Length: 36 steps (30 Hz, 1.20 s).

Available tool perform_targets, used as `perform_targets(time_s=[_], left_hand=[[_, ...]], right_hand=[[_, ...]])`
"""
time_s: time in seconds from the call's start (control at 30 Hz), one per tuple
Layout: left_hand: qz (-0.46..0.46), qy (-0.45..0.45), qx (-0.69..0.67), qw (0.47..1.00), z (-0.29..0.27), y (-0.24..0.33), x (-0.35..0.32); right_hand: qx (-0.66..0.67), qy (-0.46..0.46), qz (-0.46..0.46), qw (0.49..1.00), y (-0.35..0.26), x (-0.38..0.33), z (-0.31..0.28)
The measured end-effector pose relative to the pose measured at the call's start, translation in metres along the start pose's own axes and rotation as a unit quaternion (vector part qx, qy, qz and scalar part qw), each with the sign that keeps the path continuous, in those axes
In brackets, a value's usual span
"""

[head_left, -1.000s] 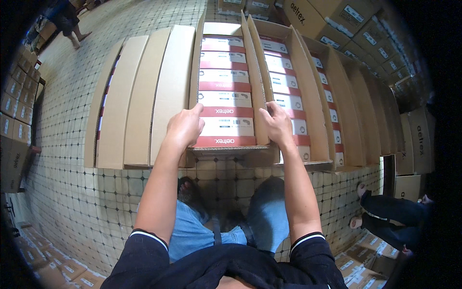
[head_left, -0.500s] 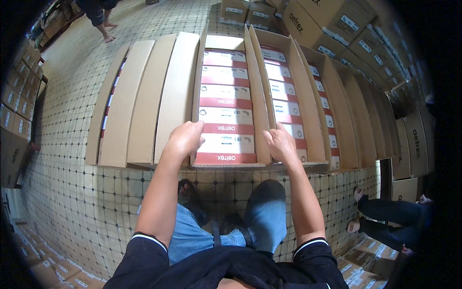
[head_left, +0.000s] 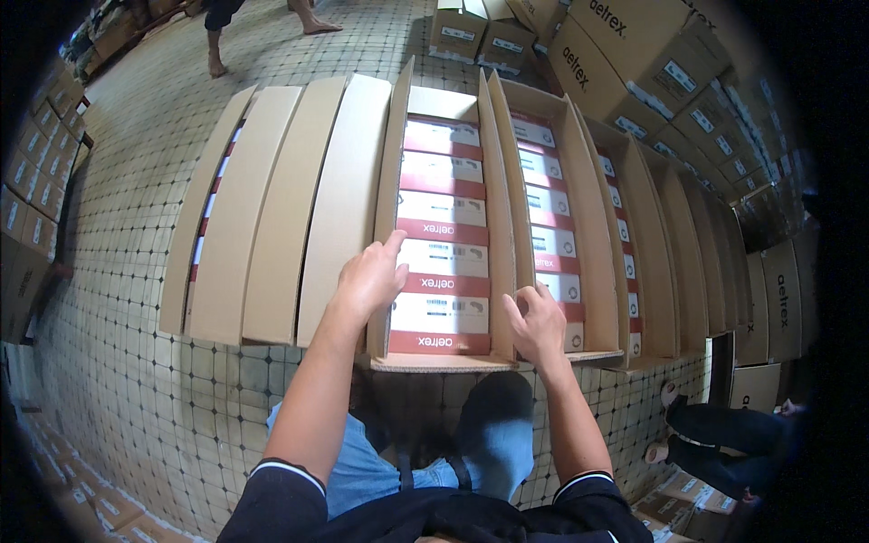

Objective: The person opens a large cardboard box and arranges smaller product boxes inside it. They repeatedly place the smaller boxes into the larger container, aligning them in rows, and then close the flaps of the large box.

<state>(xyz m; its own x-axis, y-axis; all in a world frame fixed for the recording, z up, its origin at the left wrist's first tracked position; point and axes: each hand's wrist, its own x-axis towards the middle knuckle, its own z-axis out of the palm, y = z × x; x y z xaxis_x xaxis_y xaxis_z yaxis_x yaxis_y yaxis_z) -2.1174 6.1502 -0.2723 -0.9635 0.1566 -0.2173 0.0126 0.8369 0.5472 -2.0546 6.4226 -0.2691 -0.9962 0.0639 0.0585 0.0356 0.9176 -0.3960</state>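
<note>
In front of me stands an open long brown carton (head_left: pixel 441 364), its flaps raised. A single line of white and red shoe boxes (head_left: pixel 444 313) fills it. My left hand (head_left: pixel 371 279) is closed over the left flap (head_left: pixel 405 136), its index finger pointing forward along the edge. My right hand (head_left: pixel 539 324) is curled at the right flap (head_left: pixel 498 199), thumb on the inner side. That hand is also close to the neighbouring open carton (head_left: pixel 579 181), which holds similar boxes. Fingertips on the outer sides of the flaps are partly hidden.
Cartons with folded-down flaps (head_left: pixel 347 181) stand to the left, more open cartons (head_left: pixel 670 235) to the right. Stacked cartons (head_left: pixel 625 54) rise at the back right and along the left (head_left: pixel 36 163). Another person's legs (head_left: pixel 217 36) show at the far side, another's (head_left: pixel 715 434) at right.
The carton row sits lower in view, nearer my body. My left hand has loosened, its index finger extended; my right hand has come down along the flap. The person at the far side has stepped rightward.
</note>
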Motion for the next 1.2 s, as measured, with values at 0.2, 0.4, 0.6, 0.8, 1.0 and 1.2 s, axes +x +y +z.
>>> perform_targets(time_s=[0.2, 0.4, 0.6, 0.8, 1.0, 1.2], left_hand=[[0.021, -0.033, -0.034, 0.999, -0.011, -0.010, 0.016], [0.042, -0.063, -0.063, 0.995, -0.016, -0.031, 0.025], [0.088, -0.030, -0.163, 0.982, -0.020, -0.066, 0.018], [0.098, -0.040, -0.201, 0.974, -0.023, -0.074, 0.018], [0.073, -0.072, -0.180, 0.978, -0.029, -0.070, 0.019], [0.089, -0.073, -0.166, 0.979, -0.029, -0.071, 0.021]], right_hand=[[0.138, 0.051, -0.180, 0.973, -0.056, 0.088, -0.011], [0.553, -0.139, 0.231, 0.788, -0.118, 0.316, 0.093], [0.705, 0.018, 0.278, 0.652, -0.109, 0.422, 0.187], [0.715, 0.167, 0.271, 0.623, -0.161, 0.460, 0.152], [0.623, 0.110, -0.100, 0.768, -0.192, 0.515, 0.027], [0.704, -0.015, 0.224, 0.673, -0.134, 0.453, 0.136]])
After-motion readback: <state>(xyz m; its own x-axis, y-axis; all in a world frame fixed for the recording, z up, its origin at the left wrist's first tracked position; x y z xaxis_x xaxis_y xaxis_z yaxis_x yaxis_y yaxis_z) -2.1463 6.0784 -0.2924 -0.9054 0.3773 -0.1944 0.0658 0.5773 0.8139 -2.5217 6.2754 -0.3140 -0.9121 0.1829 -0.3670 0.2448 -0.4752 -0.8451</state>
